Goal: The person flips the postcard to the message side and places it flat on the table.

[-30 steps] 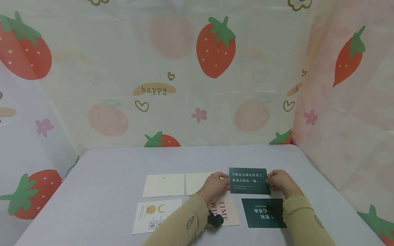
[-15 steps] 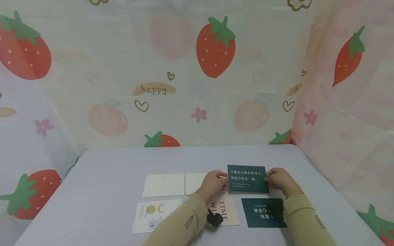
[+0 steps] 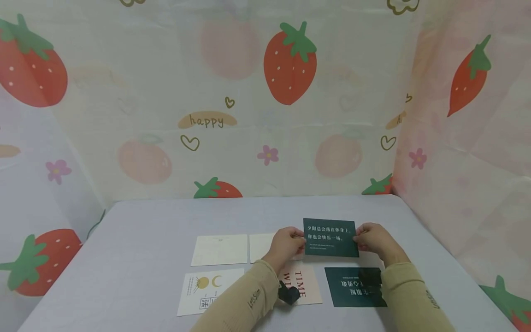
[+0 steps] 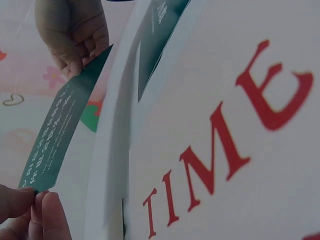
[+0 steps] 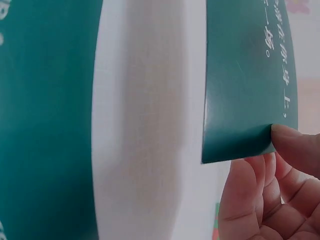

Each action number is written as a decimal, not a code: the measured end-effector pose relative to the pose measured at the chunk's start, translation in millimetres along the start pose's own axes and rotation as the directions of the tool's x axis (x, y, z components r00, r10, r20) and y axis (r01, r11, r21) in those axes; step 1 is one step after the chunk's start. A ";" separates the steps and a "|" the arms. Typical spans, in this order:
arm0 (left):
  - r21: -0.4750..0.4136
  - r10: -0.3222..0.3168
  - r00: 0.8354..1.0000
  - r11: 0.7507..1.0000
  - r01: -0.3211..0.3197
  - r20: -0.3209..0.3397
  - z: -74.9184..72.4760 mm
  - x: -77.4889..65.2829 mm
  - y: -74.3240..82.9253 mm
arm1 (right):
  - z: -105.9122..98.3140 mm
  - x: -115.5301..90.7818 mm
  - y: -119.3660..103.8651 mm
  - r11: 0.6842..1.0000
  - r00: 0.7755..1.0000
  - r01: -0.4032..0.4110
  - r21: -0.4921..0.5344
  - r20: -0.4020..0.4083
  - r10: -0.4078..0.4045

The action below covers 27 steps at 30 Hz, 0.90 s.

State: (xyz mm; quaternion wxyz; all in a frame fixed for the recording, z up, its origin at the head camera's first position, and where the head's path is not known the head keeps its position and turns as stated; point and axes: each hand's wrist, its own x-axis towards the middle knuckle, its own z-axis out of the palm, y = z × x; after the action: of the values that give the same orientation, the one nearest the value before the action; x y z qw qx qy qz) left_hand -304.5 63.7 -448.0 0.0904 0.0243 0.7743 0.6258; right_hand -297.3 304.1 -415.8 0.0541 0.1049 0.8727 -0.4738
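A dark green card with white lettering is held up between both hands, tilted so its printed face shows. My left hand pinches its left edge; in the left wrist view, thumb and fingertips meet on the card's near end. My right hand pinches the right edge, its thumb on the printed side near a corner in the right wrist view. Below lies another green card, its lettering upside down and partly hidden by a black object at the right wrist. A pale pink card with red letters lies under my left forearm.
On the white table lie a blank-looking cream card, a second cream card partly behind my left hand, and a white card with a sun and moon. Strawberry-printed cloth hangs behind.
Both hands have raised the dark green card a little and shifted it slightly left. The cards lying on the table have stayed in place.
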 end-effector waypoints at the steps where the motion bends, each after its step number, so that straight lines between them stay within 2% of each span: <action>1: -0.002 0.001 1.000 1.000 -0.001 -0.004 -0.2 0.3 0.0 | -0.1 -0.6 -0.9 1.000 1.000 0.000 0.002 0.000 0.000; 11: 0.011 0.007 1.000 1.000 -0.007 -0.016 -3.3 0.4 4.0 | -3.8 -3.2 -5.8 0.999 1.000 0.010 0.034 0.002 -0.010; 27: 0.007 -0.004 1.000 1.000 0.004 0.010 -7.5 0.0 6.5 | -14.3 -2.9 -6.5 0.998 0.999 0.046 0.050 -0.003 -0.046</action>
State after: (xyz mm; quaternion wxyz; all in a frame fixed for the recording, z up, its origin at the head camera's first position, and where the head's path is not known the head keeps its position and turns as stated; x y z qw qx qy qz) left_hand -306.3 57.9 -440.1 0.0953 0.0261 0.7762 0.6227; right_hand -295.9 312.3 -402.2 0.0400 0.0866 0.8627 -0.4966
